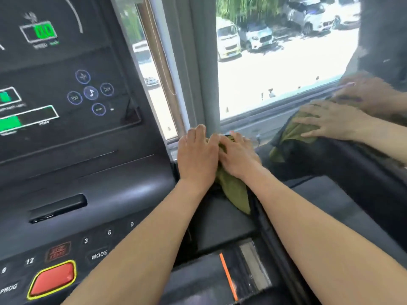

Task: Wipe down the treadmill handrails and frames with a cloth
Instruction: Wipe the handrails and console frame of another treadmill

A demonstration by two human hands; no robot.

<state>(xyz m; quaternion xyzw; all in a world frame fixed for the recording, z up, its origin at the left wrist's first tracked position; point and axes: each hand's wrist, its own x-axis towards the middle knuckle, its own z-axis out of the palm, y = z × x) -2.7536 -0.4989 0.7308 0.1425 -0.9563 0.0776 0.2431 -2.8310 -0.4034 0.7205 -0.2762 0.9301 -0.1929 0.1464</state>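
Note:
An olive-green cloth point(234, 191) lies on the black side frame point(220, 221) of the treadmill, just right of the console point(92, 172). My right hand point(239, 156) lies flat on the cloth's far end and presses it onto the frame, fingers straight. Beside it and touching it, my left hand point(196, 155) rests on the frame at the cloth's left edge, fingers stretched toward the grey window post point(209, 84). The cloth's near end hangs loose toward me between my forearms.
The lit display point(41, 31) and a red stop button point(52, 279) fill the left. To the right, another person's hand point(330, 123) presses a second green cloth point(293, 133) on a neighbouring machine. A window with parked cars is behind.

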